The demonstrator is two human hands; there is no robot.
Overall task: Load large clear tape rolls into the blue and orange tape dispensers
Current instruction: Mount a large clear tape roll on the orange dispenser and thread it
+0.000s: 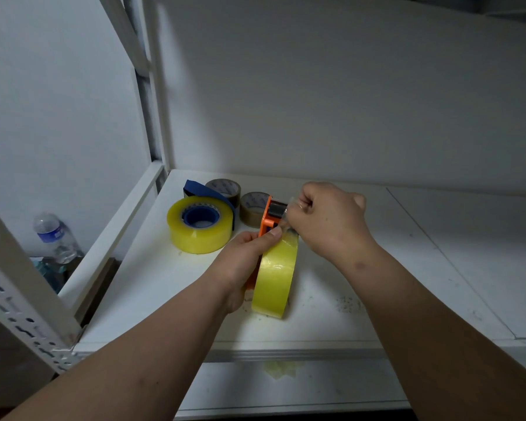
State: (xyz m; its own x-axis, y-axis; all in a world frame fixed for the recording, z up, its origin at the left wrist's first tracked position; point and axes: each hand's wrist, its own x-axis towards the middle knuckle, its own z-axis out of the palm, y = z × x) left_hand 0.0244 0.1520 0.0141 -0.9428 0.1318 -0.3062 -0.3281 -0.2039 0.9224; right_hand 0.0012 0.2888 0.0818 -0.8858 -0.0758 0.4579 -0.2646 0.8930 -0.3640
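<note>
On a white shelf (331,262), an orange tape dispenser (268,217) is held upright near the middle, loaded with a large clear tape roll (275,278) that looks yellowish and stands on its edge, its lower rim touching the shelf. The dispenser and roll are gripped from the left by the left hand (246,262), the thumb being laid across the top of the roll just beside the orange frame. The right hand (325,220) is curled above the far end of the dispenser, and a loose end of clear tape (289,230) is pinched in its grip close to the black roller (277,209) (the exact path of the strip over the roller cannot be told).

To the far left, a second large clear roll (199,230) is seen lying flat, with the blue hub of the blue tape dispenser (201,202) seated in its core and the blue frame arching over its far side. Two smaller brown tape rolls (252,205) are placed behind, one partly hidden by the blue frame, the other just beside the orange dispenser.

A water bottle (53,235) is seen lower at the left, beyond the white perforated shelf frame (22,314). A crumpled scrap of clear tape (278,369) is stuck on the near front edge of the shelf.
</note>
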